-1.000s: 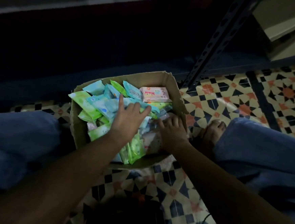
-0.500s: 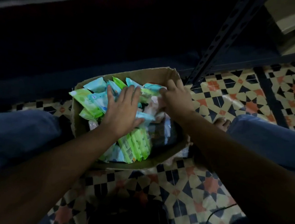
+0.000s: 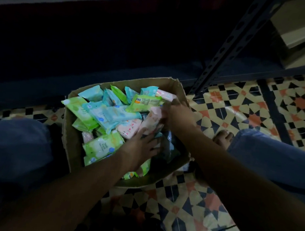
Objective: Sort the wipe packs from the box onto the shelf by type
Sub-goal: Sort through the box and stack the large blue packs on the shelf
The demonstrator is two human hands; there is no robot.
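Pink soft-plastic wipe pack point(image 3: 152, 123) stands on end in the open brown cardboard box point(image 3: 69, 136), long axis running up from your left hand point(image 3: 142, 147) toward your right hand point(image 3: 177, 115). Your right hand grips its upper end; your left hand lies spread against its lower end. Dark metal shelf point(image 3: 232, 43) lies beyond the box, nearer your right arm. Lift up and away.

both forearms are bare, no sleeves showing, nothing worn at the wrists. blue jeans point(image 3: 13, 152) cover the legs outside each hand. a bare foot point(image 3: 223, 137) shows beyond the right forearm.
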